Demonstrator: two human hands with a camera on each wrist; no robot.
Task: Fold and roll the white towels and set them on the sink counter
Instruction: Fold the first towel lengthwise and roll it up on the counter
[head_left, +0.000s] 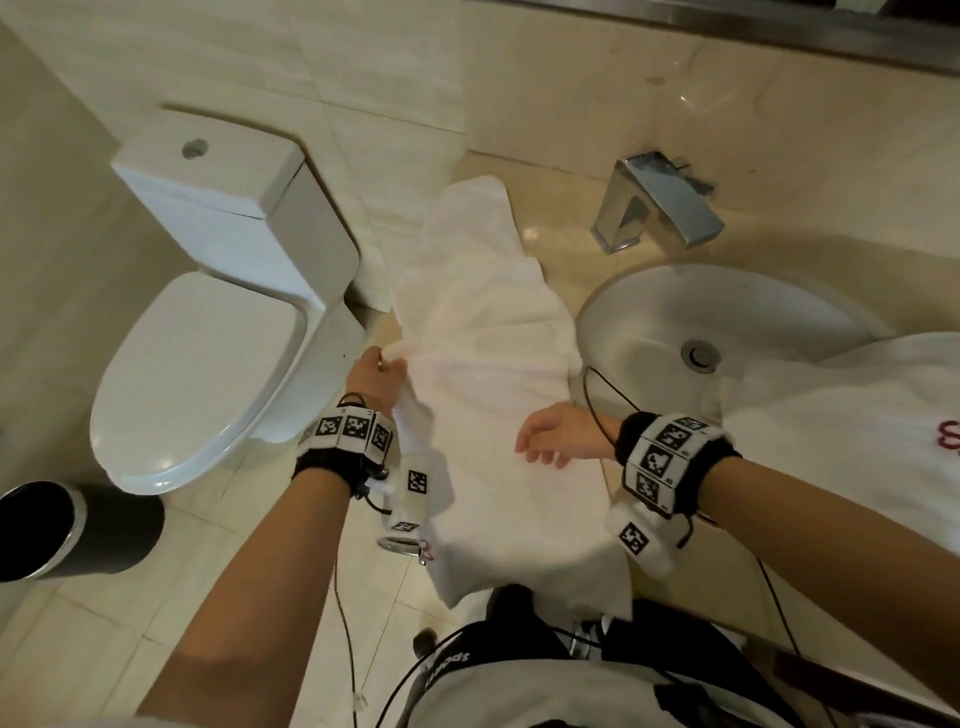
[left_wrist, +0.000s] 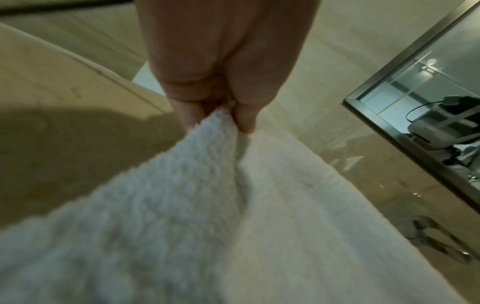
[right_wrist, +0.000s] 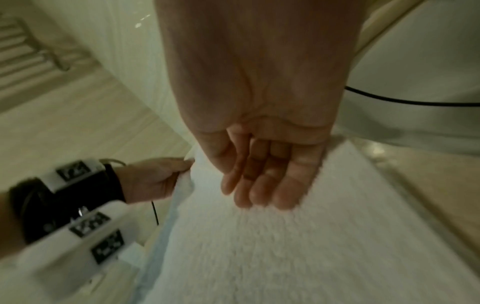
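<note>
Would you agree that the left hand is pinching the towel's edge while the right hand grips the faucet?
Not quite: the right hand rests open on the towel, away from the faucet, as the head view shows. The left hand does pinch the towel's edge.

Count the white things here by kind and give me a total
White towels: 2, one spread on the counter, one with red embroidery at right.
White toilet: 1.
White sink basin: 1.
Total: 4.
</note>
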